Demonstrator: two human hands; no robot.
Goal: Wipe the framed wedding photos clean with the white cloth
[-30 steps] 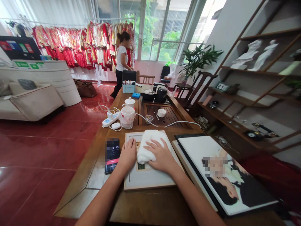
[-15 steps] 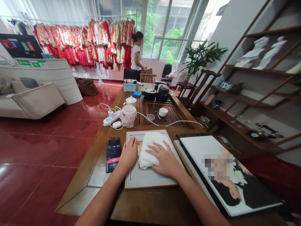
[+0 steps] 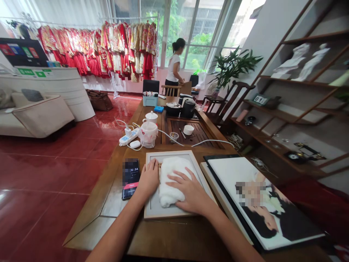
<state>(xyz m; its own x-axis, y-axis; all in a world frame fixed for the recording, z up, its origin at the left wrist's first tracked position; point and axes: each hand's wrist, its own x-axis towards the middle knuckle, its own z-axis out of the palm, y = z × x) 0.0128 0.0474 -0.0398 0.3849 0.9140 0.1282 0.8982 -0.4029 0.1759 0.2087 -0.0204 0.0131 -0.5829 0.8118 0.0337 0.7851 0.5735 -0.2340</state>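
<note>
A light wooden picture frame (image 3: 152, 209) with a pale mat lies flat on the table in front of me. My left hand (image 3: 149, 178) rests along its left side, fingers stretched forward and close together. On top of the frame is a folded white towel (image 3: 172, 165), which covers most of the picture in the middle. My right hand (image 3: 189, 190) lies flat on the towel with its fingers spread. Just left of my left hand, a phone (image 3: 131, 180) lies with its screen lit.
Right of the frame lies a large photo panel (image 3: 229, 171) on other boards. Beyond stand a white mug (image 3: 149, 134), a power strip (image 3: 129, 136) and a tea tray (image 3: 174, 125) with a small white bowl (image 3: 188, 130). A person (image 3: 173, 67) stands near the window.
My right hand and the towel have slid slightly toward me and left over the frame. My left hand stays in place. The person in the background has moved right.
</note>
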